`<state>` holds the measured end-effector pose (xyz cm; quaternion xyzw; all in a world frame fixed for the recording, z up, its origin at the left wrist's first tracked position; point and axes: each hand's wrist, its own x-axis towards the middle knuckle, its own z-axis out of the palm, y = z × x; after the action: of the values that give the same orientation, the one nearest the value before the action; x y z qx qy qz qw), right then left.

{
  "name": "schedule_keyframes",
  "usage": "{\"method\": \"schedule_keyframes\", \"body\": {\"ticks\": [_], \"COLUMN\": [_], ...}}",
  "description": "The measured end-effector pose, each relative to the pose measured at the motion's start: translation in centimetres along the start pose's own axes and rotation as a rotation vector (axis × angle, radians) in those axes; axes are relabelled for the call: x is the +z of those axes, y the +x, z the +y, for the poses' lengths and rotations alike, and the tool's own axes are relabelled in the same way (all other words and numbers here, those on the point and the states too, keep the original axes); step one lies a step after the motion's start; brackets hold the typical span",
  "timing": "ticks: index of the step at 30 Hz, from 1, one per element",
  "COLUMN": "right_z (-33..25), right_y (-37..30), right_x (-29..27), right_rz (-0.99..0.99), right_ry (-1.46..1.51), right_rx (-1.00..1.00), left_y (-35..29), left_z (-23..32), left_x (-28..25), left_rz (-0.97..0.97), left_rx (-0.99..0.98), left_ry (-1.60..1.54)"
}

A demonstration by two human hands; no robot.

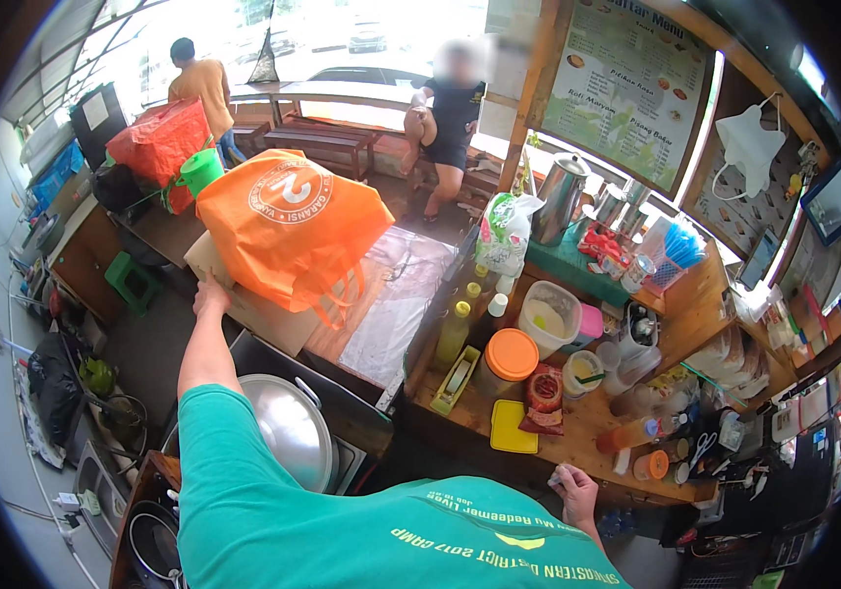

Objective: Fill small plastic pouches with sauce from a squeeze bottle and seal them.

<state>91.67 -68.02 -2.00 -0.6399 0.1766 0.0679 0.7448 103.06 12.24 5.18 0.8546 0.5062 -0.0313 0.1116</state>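
Note:
My left arm reaches forward, and my left hand (212, 295) grips the near left corner of a flat brown cardboard piece (278, 326); its fingertips are partly hidden. On top of the cardboard sits a large orange shopping bag (288, 236) with white print, its handles drooping to the right. Close to my body, by the front edge of the wooden counter (460, 429), my right hand (575, 490) is curled closed. Something small and pale shows at its fingertips, too small to name.
A lidded silver pot (288, 432) stands below my left arm. On the right counter are an orange-lidded jar (512, 355), a yellow container (515, 426), a tape dispenser (456, 381) and several bottles. Two people are beyond the counter, one seated. A green stool (132, 282) stands left.

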Motion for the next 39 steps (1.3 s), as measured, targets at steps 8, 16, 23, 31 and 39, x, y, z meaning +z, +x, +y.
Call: {"method": "schedule_keyframes", "body": {"ticks": [8,16,23,31,39], "right_z": [0.9,1.6,1.6,2.4,2.7], "right_y": [0.2,0.1,-0.3,-0.4,0.0], "right_x": [-0.3,-0.2,0.3,-0.8,-1.2], "right_rz": [-0.033,-0.003,0.025,0.029,0.026], "right_ry": [0.003,-0.036,-0.017,0.005,0.002], "right_rx": [-0.017,0.026,-0.003,-0.022,-0.014], "left_y": [-0.3,5.0,3.0,1.4,0.2], "left_z": [0.3,2.3,9.1,9.7,9.5], "left_x": [-1.5,-3.3,-3.8,-5.1,-5.1], "left_rz": [-0.083,0.977,0.44,0.252,0.342], "left_rx": [-0.002,0.373,0.33,0.25,0.242], "left_ry": [0.054,-0.386,0.056,0.025,0.052]}}
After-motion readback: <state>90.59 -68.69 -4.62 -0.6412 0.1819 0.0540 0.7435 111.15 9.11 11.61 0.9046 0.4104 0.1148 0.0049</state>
